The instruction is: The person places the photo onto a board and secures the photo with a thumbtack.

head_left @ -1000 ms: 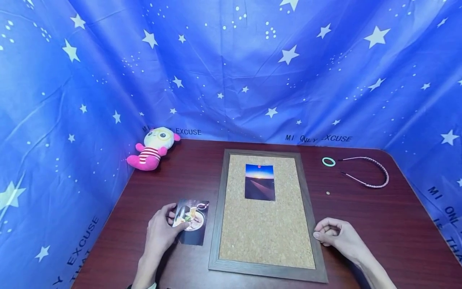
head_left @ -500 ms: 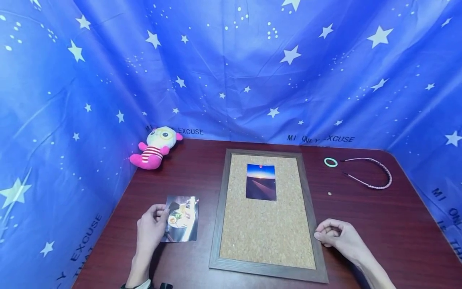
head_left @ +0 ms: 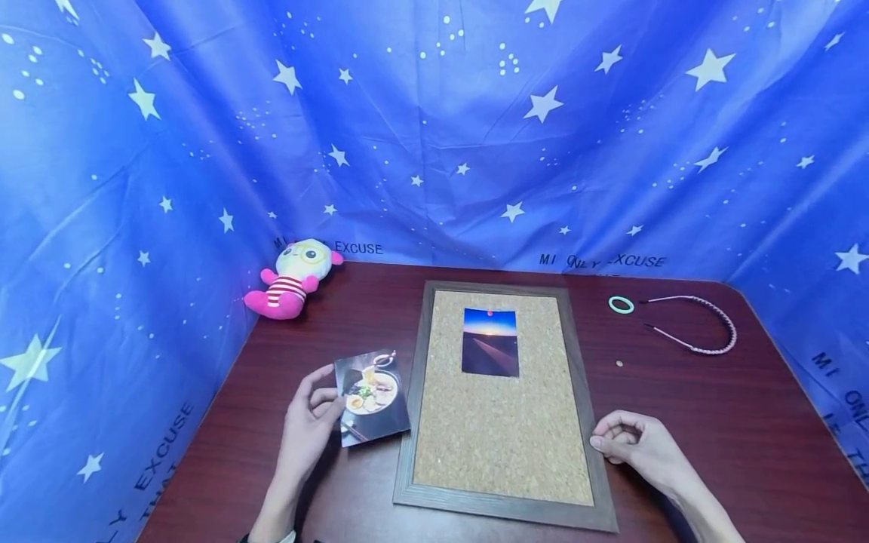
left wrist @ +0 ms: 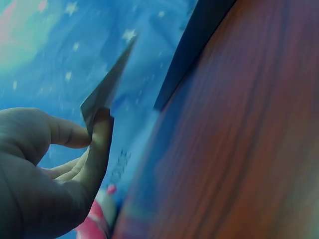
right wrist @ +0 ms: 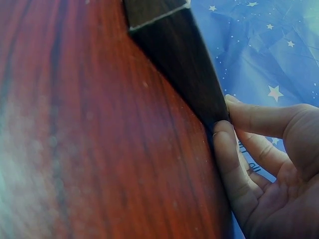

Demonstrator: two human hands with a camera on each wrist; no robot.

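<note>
In the head view my left hand (head_left: 312, 422) pinches a glossy photo (head_left: 372, 396) of a noodle bowl by its left edge. The photo is raised and tilted, its lower right corner by the left frame of a cork board (head_left: 502, 437). From the left wrist view, the photo (left wrist: 105, 89) shows nearly edge-on between thumb and finger. A sunset photo (head_left: 490, 343) is on the upper part of the board, with a red push pin (head_left: 489, 313) at its top. My right hand (head_left: 641, 449) grips the board's right frame (right wrist: 184, 59) with thumb and fingertips.
A pink and white plush toy (head_left: 292, 279) sits at the back left. Right of the board lie a mint-green ring (head_left: 621, 305), a braided headband (head_left: 713, 313) and a tiny round tan piece (head_left: 619, 363). A blue star-printed curtain (head_left: 434, 136) encloses the table (head_left: 733, 407).
My left hand swung the noodle photo left, then brought it back right, lifted and tilted, close to the board. My right hand has stayed at the frame.
</note>
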